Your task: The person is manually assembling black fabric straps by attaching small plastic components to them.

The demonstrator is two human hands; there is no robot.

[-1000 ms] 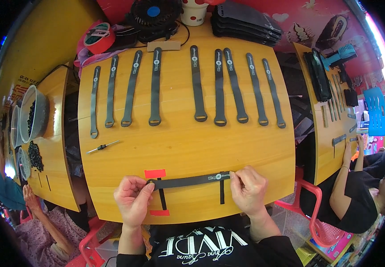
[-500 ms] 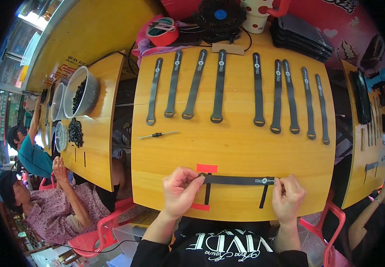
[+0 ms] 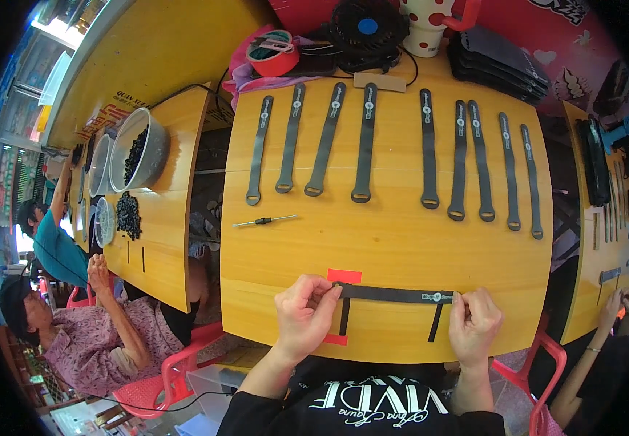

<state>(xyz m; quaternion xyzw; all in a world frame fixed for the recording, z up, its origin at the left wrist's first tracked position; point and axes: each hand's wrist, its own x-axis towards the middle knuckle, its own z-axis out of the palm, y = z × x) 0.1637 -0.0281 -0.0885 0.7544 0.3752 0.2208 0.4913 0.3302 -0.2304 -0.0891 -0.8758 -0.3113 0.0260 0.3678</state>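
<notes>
A dark grey strap (image 3: 394,293) with a pale printed mark near its right end is stretched level between my two hands near the table's front edge. My left hand (image 3: 304,316) pinches its left end between thumb and fingers. At the other end, my right hand (image 3: 476,320) closes on the tip. Beneath the strap, two thin black strips (image 3: 435,324) run along the table from front to back. Red tape (image 3: 345,276) lies at the far end of the left strip, with another red piece at its near end.
Several similar straps (image 3: 367,145) with slotted ends lie in a row across the far half of the yellow table (image 3: 285,254). A thin double-ended tool (image 3: 264,221) rests at left. Behind stand a black fan (image 3: 367,29), a tape roll (image 3: 271,54) and stacked dark pouches (image 3: 500,65). People sit at neighbouring tables.
The whole view has shifted slightly to the right. My hands keep hold of both ends of the strap, which stays over the strips. At far right, another person's hands have moved.
</notes>
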